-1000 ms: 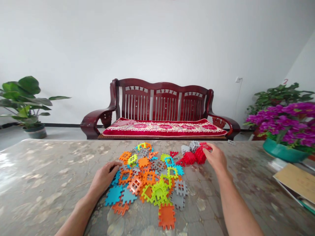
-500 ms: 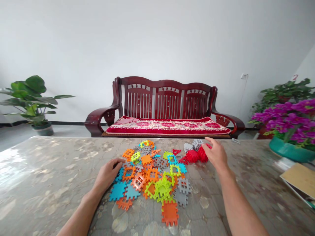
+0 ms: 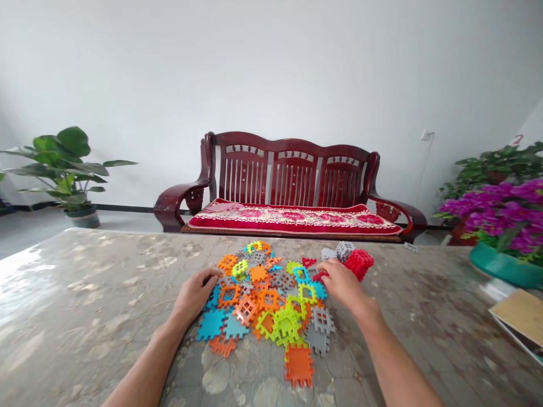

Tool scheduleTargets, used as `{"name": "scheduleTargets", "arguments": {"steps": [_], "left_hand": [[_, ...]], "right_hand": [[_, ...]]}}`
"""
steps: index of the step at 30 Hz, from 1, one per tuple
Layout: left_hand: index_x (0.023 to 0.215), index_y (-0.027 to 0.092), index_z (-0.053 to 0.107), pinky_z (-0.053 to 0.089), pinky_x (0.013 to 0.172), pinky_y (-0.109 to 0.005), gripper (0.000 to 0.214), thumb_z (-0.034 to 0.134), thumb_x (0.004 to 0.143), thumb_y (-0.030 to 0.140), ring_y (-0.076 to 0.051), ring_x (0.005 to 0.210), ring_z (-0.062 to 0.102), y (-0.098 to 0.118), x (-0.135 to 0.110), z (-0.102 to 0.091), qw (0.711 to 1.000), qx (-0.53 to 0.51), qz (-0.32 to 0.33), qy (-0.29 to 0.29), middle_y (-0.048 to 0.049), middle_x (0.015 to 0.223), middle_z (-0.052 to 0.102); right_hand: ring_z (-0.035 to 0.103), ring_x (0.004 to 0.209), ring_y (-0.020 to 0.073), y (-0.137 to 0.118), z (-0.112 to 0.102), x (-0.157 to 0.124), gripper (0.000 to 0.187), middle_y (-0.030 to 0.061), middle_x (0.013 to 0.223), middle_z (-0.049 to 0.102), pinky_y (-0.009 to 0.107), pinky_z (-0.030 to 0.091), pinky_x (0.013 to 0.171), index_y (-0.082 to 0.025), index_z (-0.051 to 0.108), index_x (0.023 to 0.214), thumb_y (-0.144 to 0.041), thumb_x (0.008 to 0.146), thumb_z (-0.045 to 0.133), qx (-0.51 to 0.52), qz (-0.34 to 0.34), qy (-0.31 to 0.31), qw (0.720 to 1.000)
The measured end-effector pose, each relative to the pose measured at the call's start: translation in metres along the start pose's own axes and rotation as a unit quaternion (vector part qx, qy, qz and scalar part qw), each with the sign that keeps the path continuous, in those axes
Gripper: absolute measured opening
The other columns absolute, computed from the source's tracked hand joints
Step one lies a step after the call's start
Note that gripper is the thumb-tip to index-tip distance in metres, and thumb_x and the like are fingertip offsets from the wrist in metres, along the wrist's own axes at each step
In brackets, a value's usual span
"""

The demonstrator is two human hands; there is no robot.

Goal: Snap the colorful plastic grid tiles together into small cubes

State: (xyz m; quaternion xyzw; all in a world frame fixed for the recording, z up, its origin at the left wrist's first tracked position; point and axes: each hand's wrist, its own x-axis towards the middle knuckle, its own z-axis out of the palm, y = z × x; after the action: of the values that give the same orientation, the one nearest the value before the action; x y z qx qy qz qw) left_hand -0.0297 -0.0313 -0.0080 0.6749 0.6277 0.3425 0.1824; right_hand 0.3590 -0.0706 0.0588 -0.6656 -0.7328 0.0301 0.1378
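A loose pile of notched plastic building tiles [image 3: 258, 274] in orange, blue, lime green and grey spreads over the table. My left hand [image 3: 197, 291] rests at the pile's left edge, fingers stretched loosely toward the tiles, holding nothing visible. On the far right of the pile, my right hand [image 3: 341, 282] is closed over red notched pieces [image 3: 321, 276], which are mostly hidden beneath it. Just behind that hand stands a block of red pieces [image 3: 360, 264]. Beside the block is a grey, cube-like cluster [image 3: 344, 249].
The table [image 3: 106, 282] has a patterned, glossy cover. A turquoise pot [image 3: 504, 265] with purple flowers stands at the right, near a tan booklet [image 3: 520, 316]. A single grey tile [image 3: 410, 247] lies near the far edge. Behind the table is a wooden bench [image 3: 292, 169].
My right hand has moved left and toward me, from beside the red block onto the red pieces. My left hand stays by the pile. The whole view has shifted slightly.
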Motion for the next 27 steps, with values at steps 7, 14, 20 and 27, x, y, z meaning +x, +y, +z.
{"name": "scheduleTargets", "arguments": {"steps": [7,14,20,27], "left_hand": [[0.091,0.025,0.071,0.048,0.085,-0.026,0.032,0.046,0.081,0.042,-0.021,0.096,0.067,-0.002,0.001,0.001,1.0,0.005,-0.004,0.0,0.0016,0.099,0.075],[0.092,0.025,0.071,0.047,0.087,-0.027,0.033,0.046,0.081,0.043,-0.022,0.097,0.067,-0.003,0.001,0.001,1.0,0.003,-0.003,-0.004,0.001,0.1,0.075],[0.091,0.025,0.071,0.047,0.086,-0.028,0.032,0.046,0.079,0.043,-0.023,0.096,0.067,0.001,0.001,-0.001,1.0,-0.001,-0.013,-0.007,0.0004,0.099,0.075],[0.09,0.025,0.071,0.048,0.086,-0.028,0.032,0.046,0.079,0.043,-0.022,0.094,0.067,0.001,0.0,0.0,1.0,-0.008,-0.01,0.0,0.0011,0.099,0.075]], "right_hand": [[0.061,0.093,0.0155,-0.005,0.019,-0.001,0.029,0.0035,0.108,0.064,0.023,0.04,0.077,-0.024,0.069,0.096,-0.01,0.082,0.047,-0.038,-0.034,-0.031,0.998],[0.062,0.092,0.0155,-0.004,0.024,0.001,0.026,0.0031,0.101,0.066,0.023,0.04,0.076,-0.023,0.067,0.092,-0.011,0.086,0.044,-0.032,-0.043,0.0,0.999],[0.061,0.098,0.0164,-0.003,0.025,0.0,0.033,0.0041,0.105,0.066,0.024,0.04,0.08,-0.023,0.067,0.096,-0.005,0.082,0.044,-0.049,-0.035,-0.014,0.998],[0.06,0.095,0.016,-0.004,0.027,0.001,0.024,0.0033,0.102,0.064,0.023,0.041,0.08,-0.023,0.066,0.094,-0.012,0.085,0.046,-0.044,-0.058,-0.026,0.997]]}}
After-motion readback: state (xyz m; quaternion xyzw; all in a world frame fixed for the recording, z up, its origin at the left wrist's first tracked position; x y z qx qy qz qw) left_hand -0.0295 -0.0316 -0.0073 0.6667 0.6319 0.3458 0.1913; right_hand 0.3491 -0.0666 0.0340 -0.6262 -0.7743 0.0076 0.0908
